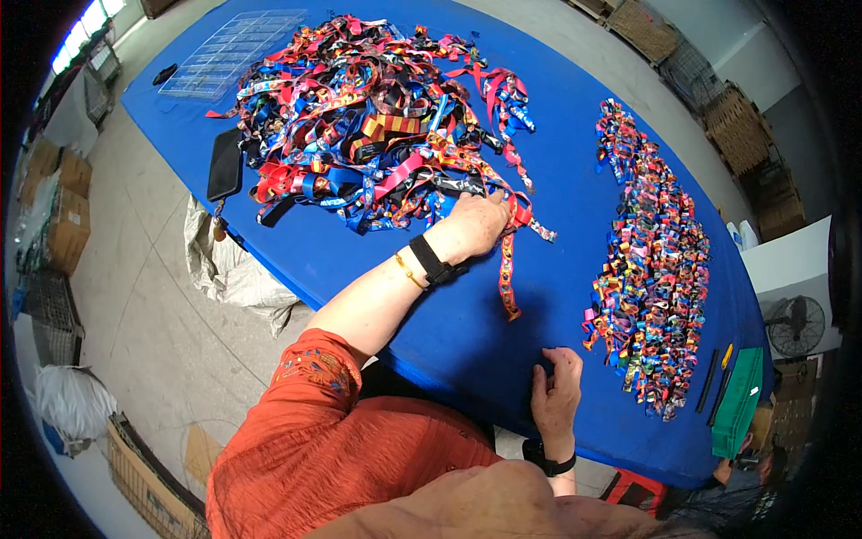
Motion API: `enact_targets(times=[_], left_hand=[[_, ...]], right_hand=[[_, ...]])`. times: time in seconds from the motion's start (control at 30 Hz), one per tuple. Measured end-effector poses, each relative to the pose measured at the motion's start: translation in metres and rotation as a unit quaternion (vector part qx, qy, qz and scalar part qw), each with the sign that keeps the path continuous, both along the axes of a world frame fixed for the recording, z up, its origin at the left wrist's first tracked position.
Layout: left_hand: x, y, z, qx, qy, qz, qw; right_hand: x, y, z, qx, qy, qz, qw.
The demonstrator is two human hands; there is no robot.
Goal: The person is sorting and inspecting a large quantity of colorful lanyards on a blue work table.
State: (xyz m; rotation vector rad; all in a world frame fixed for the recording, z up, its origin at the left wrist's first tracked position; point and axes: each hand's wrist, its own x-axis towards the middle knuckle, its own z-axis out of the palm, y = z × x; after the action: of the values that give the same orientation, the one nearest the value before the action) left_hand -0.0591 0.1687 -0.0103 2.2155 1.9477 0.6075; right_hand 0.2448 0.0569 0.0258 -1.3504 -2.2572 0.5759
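A large tangled heap of printed lanyards (359, 117), in red, blue, black and yellow, lies on the blue-covered table (431, 341). At the heap's near right edge, my left hand (476, 225) is closed on a lanyard (507, 278) whose patterned end trails toward me over the cloth. Part of the left fingers is hidden among the straps. My right hand (558, 391) is by the table's near edge, thumb and fingers apart and loosely curled, holding nothing. To its right, many small folded lanyards (660, 278) lie in long, close rows.
A wire rack (229, 54) lies at the far left, with a black phone (224, 166) at the left table edge. On the right are a green tray (738, 402), a black rod (708, 382) and a yellow-handled tool (726, 357). A fan (796, 325) stands beyond the table.
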Motion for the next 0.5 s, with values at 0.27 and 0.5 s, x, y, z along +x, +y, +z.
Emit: enact_targets(times=[0.27, 0.5], left_hand=[[0.000, -0.001, 0.028, 0.000, 0.028, -0.002, 1.000], [0.002, 0.002, 0.021, 0.143, 0.003, 0.036, 0.989]], right_hand=[[0.001, 0.001, -0.001, -0.001, 0.009, 0.000, 1.000], [-0.003, 0.000, 0.003, -0.023, 0.009, -0.009, 1.000]])
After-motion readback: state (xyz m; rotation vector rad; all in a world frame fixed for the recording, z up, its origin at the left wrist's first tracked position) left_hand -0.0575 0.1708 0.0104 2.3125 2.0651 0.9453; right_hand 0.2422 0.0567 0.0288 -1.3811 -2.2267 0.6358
